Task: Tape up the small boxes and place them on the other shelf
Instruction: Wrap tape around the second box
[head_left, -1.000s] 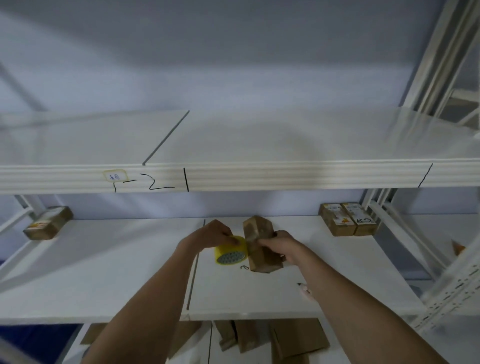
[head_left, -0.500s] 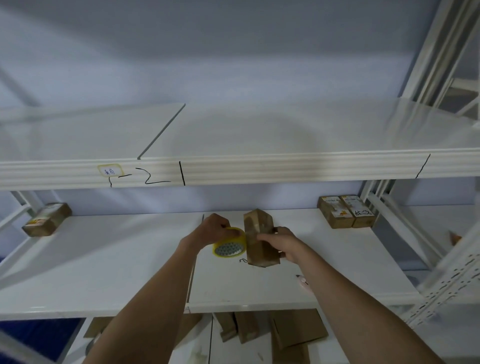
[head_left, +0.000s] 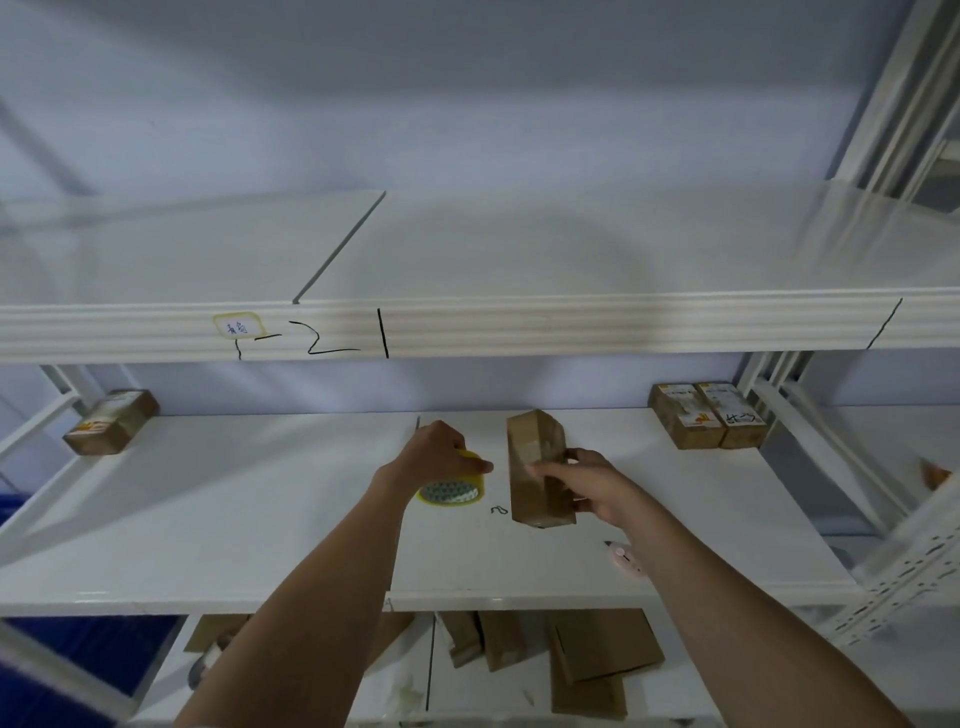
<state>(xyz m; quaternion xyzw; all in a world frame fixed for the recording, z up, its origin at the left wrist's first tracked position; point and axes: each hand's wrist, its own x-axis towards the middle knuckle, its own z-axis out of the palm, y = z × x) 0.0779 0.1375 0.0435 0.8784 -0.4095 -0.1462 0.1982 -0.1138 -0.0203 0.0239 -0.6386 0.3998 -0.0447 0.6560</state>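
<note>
My right hand (head_left: 592, 480) grips a small brown cardboard box (head_left: 535, 467), held on end just above the middle shelf (head_left: 260, 519). My left hand (head_left: 441, 454) is closed over a yellow roll of tape (head_left: 452, 488), which sits low against the shelf a short gap to the left of the box. Two labelled small boxes (head_left: 706, 415) stand side by side at the shelf's back right. Another small box (head_left: 111, 421) lies at the back left.
A pink box cutter (head_left: 626, 556) lies on the shelf under my right forearm. The upper shelf (head_left: 519, 249) above carries a label and pen marks on its front edge. Flat cardboard pieces (head_left: 597, 654) lie on the shelf below. White rack uprights (head_left: 893, 571) stand at right.
The tape roll and my left hand have drawn apart from the box, leaving a gap between them. The view has tilted slightly upward.
</note>
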